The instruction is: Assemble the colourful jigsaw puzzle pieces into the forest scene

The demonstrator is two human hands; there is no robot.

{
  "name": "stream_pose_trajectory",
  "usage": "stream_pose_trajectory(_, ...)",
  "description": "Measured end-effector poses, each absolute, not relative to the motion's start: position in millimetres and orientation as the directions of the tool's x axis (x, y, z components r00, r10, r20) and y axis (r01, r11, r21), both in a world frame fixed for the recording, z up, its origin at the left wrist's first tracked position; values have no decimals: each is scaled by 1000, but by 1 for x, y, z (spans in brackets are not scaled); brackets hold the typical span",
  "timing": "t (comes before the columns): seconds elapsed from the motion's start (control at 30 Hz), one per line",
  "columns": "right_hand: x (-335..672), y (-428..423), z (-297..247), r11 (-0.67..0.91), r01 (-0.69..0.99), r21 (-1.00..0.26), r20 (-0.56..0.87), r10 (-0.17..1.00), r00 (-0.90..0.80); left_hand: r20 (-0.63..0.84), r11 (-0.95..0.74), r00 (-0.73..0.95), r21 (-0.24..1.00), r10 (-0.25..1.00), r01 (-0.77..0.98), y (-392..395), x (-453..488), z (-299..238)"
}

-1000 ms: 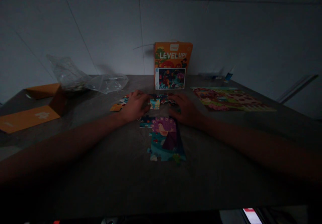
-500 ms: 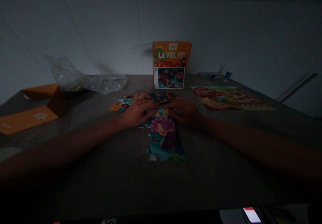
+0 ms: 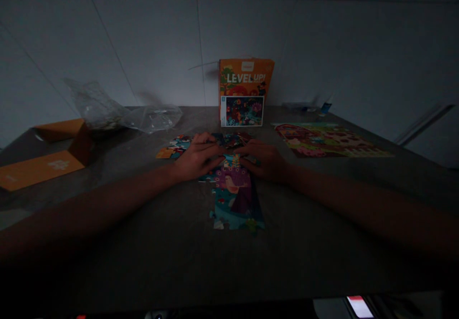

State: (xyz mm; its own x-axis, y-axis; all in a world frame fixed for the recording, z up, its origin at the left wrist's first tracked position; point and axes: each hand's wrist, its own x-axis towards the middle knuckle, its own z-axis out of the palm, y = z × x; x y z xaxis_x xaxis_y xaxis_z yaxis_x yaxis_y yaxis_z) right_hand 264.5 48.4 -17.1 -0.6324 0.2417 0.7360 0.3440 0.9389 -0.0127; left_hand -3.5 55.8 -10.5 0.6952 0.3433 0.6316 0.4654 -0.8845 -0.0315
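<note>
We're seeing the left hand (image 3: 198,160) and right hand (image 3: 263,161) flanking a teal piece (image 3: 232,159), fingertips at its sides; we can't tell whether either is pinching it. Versus a second ago, both hands are sitting closer together and the piece is lying nearer us, bordering the purple section (image 3: 234,199): gap closing, lock unconfirmed. Beyond the grip, other pieces (image 3: 178,143) are lying; farther, the box (image 3: 245,75) is standing; rightward, a farm puzzle (image 3: 330,142) is lying flat.

blue piece (image 3: 232,160) nearer purple section (image 3: 237,197), left hand (image 3: 198,157) lower
</note>
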Motion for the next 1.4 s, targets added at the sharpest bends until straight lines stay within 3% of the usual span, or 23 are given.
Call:
stream_pose_trajectory(0.23, 264, 50, -17, 940, 339, 29, 725, 214, -655, 680, -870, 725, -286, 110, 401, 47, -1, 0)
stream_pose_trajectory(0.33, 263, 51, -19, 943, 333, 26, 744, 204, -637, 617, -915, 787, -331, -27, 229, 33, 5, 7)
stream_pose_trajectory(0.43, 263, 51, -20, 945, 326, 12, 748, 208, -630, 449, -991, 886, -117, -116, -70, 15, 15, 14)
stream_pose_trajectory(0.53, 264, 50, -19, 936, 353, -18, 727, 254, -638, 251, -975, 967, 207, -27, -81, 3, 25, 21)
stream_pose_trajectory(0.6, 264, 49, -19, 930, 367, -22, 719, 270, -641, 180, -947, 984, 316, 1, -57, 0, 28, 24)
stream_pose_trajectory(0.8, 263, 48, -16, 911, 411, 2, 739, 276, -614, 162, -945, 986, 326, 27, -27, 4, 28, 23)
stream_pose_trajectory(0.97, 264, 45, -14, 856, 510, -84, 842, 335, -423, 183, -954, 981, 299, 56, -2, 18, 22, 19)
stream_pose_trajectory(1.13, 265, 30, -6, 886, 440, -150, 868, 330, -370, 198, -953, 975, 300, 98, 35, 29, 13, 18)
stream_pose_trajectory(1.23, 265, 15, 0, 883, 343, -319, 781, 450, -432, 206, -958, 970, 277, 133, 72, 33, 9, 14)
stream_pose_trajectory(1.33, 267, -1, 3, 767, 286, -575, 507, 608, -611, 212, -964, 969, 259, 123, 66, 36, 7, 10)
stream_pose_trajectory(1.4, 270, -11, 1, 675, 349, -650, 345, 671, -656, 209, -960, 972, 275, 103, 42, 36, 8, 10)
